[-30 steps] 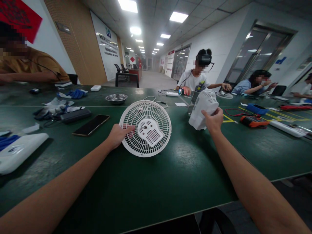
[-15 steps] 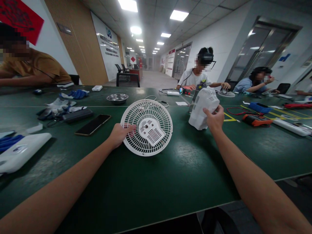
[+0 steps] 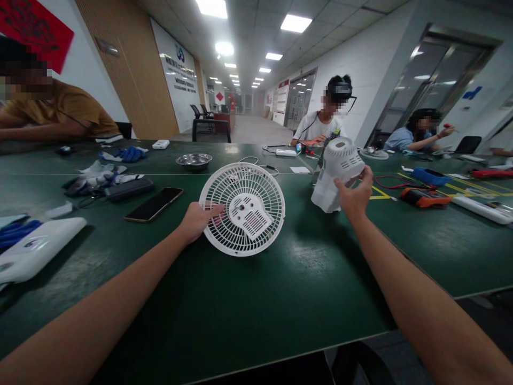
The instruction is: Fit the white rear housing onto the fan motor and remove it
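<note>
A round white fan grille (image 3: 250,215) with a slotted centre plate is tilted up above the green table (image 3: 240,310). My left hand (image 3: 197,220) grips its left rim, thumb in front and fingers behind the bars. To the right, a white plastic fan housing (image 3: 334,174) with vent slots at its top is held by my right hand (image 3: 356,191), the thumb on its near face and the other fingers partly hidden behind it. Grille and housing are apart. Behind the grille a thin white cable (image 3: 270,170) lies on the table.
A phone (image 3: 154,204), a white case (image 3: 44,248), gloves (image 3: 126,154) and a dark pouch (image 3: 129,189) lie leftward. A metal bowl (image 3: 194,161) stands beyond. An orange multimeter (image 3: 425,198) and blue tray (image 3: 430,176) lie right. Co-workers sit around the table.
The housing has tipped so that its vented top now shows more, turned by my right hand. The grille and my left hand stay nearly still. At far right, a co-worker's hand has risen.
</note>
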`<state>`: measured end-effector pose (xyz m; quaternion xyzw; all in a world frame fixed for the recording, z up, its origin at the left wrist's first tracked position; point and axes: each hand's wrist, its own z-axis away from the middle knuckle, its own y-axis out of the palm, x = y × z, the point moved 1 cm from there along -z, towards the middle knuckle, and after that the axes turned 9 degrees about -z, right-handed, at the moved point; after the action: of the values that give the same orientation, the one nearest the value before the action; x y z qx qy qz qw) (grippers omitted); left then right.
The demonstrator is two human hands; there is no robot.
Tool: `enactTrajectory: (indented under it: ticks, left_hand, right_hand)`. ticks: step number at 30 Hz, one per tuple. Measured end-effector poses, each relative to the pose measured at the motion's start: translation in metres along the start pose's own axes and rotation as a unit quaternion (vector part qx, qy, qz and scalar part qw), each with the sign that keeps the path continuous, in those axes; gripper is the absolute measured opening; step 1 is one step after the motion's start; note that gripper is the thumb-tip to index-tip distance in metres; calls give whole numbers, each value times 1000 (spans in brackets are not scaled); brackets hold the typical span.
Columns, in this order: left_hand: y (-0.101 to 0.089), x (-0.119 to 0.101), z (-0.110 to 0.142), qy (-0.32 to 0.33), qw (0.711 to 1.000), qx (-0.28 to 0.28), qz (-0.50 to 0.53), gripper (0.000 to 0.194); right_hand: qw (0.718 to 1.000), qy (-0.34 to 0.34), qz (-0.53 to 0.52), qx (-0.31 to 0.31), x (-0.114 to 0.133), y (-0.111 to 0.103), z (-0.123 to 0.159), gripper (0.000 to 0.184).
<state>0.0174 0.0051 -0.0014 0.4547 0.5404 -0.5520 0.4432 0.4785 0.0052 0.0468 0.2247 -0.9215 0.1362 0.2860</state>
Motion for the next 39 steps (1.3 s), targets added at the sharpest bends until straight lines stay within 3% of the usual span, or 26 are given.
enactTrajectory:
  ticks: [4,9,13,18,21,24,26,28,29,31,34,37,39]
  left_hand:
    - [0,-3,2,-4,1000,9,-8,22]
    - [-2,3,-3,0,1000,13,-2,26]
    - [-3,8,-7,1,1000,15,-6,26]
    - [-5,10,-8,2,1000,21,-11,25]
    - [-5,8,-6,8,999,30,-15,30]
    - [-5,7,-6,13,999,25,-19,33]
    - [-4,7,-6,19,999,19,-24,32]
    - [-4,7,-6,31,999,9,-33,31]
    - [-4,7,-5,39,998,5,-39,31]
    - [-4,5,-3,60,997,-9,-57,29]
    - [-3,3,2,96,992,-33,-80,28]
    - [-3,0,6,126,987,-58,-80,28]
    - [-3,-1,8,143,983,-70,-89,29]
  right_hand:
    - [998,-52,-38,13,30,3,9,86]
    - [977,20,-95,188,59,30,49,72]
    - [951,36,-20,305,60,51,77,72]
    - [908,61,139,391,49,59,84,66]
    - [891,65,189,408,47,57,86,64]
    - [896,54,193,395,55,54,86,71]
    - [924,15,145,354,67,51,84,73]
    - [946,-14,38,321,82,48,83,63]
    - [945,-1,-32,327,89,47,85,54]
    - [899,98,-177,388,103,45,94,42]
    - [729,323,-350,491,124,44,118,37]
    - [558,441,-433,553,143,40,141,38]
    - [502,469,-459,563,153,37,149,41]
